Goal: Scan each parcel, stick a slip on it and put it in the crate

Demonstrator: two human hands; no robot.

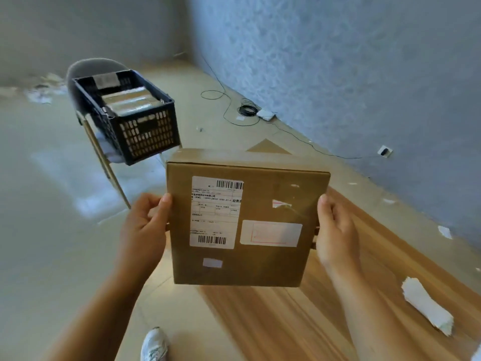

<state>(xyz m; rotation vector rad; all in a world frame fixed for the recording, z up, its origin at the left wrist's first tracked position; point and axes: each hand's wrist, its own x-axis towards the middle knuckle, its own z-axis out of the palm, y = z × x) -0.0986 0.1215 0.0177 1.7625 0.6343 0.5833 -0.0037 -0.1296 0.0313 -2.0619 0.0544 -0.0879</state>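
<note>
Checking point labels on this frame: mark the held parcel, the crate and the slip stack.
parcel [260, 264], head view, bare cardboard on its top face, below the stickers.
crate [148, 134], head view, its slotted front wall.
slip stack [426, 306], head view, middle of the top sheet.

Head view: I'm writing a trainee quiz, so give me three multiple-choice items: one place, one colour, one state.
1. The black slatted plastic crate stands on: A the floor; B the grey chair; C the table.
2. The long barcode label on the flat brown cardboard parcel is: A white; B yellow; C blue.
3. The parcel is: A lying flat; B in one hand; C gripped by left hand and right hand.
Answers: B, chair legs show beneath it; A, plain white paper; C, a hand grips each side.
</note>
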